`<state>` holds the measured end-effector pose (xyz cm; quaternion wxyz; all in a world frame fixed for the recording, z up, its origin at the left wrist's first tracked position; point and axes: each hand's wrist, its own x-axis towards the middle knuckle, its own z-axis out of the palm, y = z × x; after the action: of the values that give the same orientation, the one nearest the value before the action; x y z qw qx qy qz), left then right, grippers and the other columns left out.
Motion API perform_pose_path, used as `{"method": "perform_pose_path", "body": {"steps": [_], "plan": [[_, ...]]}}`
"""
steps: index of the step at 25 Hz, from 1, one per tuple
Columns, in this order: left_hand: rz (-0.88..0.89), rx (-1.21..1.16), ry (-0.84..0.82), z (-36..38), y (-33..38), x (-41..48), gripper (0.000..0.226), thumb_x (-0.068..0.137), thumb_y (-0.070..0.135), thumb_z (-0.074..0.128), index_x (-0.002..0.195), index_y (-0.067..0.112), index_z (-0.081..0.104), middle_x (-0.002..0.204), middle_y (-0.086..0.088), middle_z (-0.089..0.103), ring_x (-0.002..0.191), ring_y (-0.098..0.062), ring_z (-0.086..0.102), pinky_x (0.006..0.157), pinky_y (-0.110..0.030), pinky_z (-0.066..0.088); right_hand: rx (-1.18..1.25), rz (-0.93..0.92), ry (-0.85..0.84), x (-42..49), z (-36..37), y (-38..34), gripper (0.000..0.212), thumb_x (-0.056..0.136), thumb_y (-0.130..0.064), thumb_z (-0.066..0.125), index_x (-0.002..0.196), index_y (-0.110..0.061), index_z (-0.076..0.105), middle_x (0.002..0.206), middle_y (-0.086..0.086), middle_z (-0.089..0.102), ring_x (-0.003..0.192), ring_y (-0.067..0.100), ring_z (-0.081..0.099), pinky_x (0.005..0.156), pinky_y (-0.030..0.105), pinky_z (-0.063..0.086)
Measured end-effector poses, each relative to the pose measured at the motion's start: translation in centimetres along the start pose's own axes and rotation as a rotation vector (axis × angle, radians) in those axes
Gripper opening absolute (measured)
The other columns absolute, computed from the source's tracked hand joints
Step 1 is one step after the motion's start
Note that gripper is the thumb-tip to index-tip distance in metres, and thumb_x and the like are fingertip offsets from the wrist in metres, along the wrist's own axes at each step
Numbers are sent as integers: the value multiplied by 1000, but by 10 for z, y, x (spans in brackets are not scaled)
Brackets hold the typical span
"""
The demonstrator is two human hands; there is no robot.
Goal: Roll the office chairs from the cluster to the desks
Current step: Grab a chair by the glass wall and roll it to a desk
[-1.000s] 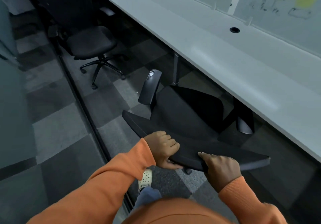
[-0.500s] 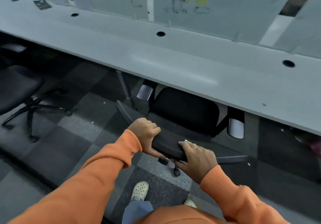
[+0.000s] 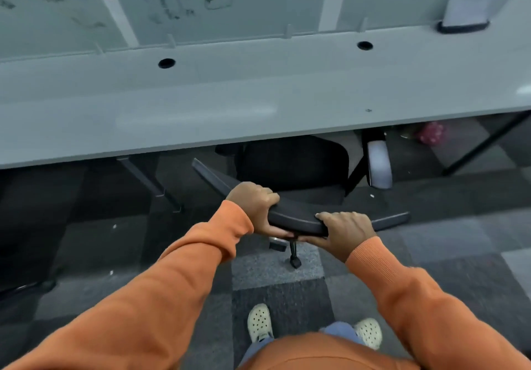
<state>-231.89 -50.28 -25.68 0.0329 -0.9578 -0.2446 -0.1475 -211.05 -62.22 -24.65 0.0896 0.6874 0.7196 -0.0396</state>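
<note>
A black office chair (image 3: 293,168) stands with its seat partly under the long white desk (image 3: 201,111). Its curved backrest top faces me. My left hand (image 3: 254,206) grips the top edge of the backrest on the left. My right hand (image 3: 344,230) grips the same edge on the right, thumb underneath. The chair's right armrest (image 3: 379,164) shows pale beside the seat; the left armrest is mostly hidden under the desk. One castor (image 3: 295,262) shows below the backrest.
Desk legs (image 3: 152,183) stand left of the chair, another leg (image 3: 485,145) at the right. White divider panels (image 3: 230,5) with scribbles and yellow notes rise behind the desk. A pink object (image 3: 432,133) lies on the floor under the desk. Checkered grey carpet surrounds my feet (image 3: 260,323).
The view has swung to face the desk squarely. The chair has rolled forward, its seat now further under the desk edge. Both hands keep their grip on the backrest.
</note>
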Motion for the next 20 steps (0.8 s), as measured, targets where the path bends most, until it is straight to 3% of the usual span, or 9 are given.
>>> {"method": "perform_pose_path", "body": {"steps": [3, 8, 12, 15, 17, 20], "plan": [[35, -20, 59, 5, 13, 7, 75, 66, 88, 43, 57, 16, 59, 52, 5, 57, 41, -18, 51, 44, -21, 33, -6, 57, -8, -15, 0, 6, 81, 76, -89, 30, 120, -28, 59, 102, -7, 71, 94, 15, 67, 74, 31, 47], [142, -51, 34, 14, 34, 30, 71, 60, 86, 56, 54, 16, 53, 50, 4, 53, 40, -18, 49, 45, -21, 33, 54, 157, -19, -46, 4, 20, 87, 70, -92, 26, 124, -31, 58, 104, -8, 71, 95, 14, 67, 76, 30, 47], [234, -58, 20, 25, 59, 56, 71, 56, 87, 60, 55, 16, 53, 52, 4, 55, 44, -18, 54, 47, -22, 39, 75, 256, 69, -73, 18, 38, 104, 59, -94, 7, 127, -34, 58, 106, -10, 72, 96, 13, 67, 76, 31, 48], [285, -82, 24, 32, 80, 74, 71, 57, 86, 62, 54, 16, 52, 51, 3, 56, 43, -18, 54, 45, -22, 42, 62, 304, 161, -85, 28, 58, 114, 59, -96, -11, 113, -33, 67, 92, -10, 74, 82, 14, 70, 66, 31, 52], [306, -129, 12, 36, 91, 92, 71, 56, 86, 63, 54, 15, 51, 51, 1, 54, 43, -20, 54, 45, -23, 40, 42, 340, 208, -92, 30, 73, 103, 66, -95, 2, 108, -31, 71, 86, -8, 75, 77, 16, 71, 63, 31, 52], [344, -139, -53, 40, 108, 123, 72, 55, 88, 60, 55, 16, 51, 53, 2, 53, 46, -21, 54, 49, -23, 32, 64, 398, 166, -100, 35, 99, 92, 66, -92, 18, 115, -32, 66, 95, -7, 74, 87, 18, 70, 68, 31, 48]]}}
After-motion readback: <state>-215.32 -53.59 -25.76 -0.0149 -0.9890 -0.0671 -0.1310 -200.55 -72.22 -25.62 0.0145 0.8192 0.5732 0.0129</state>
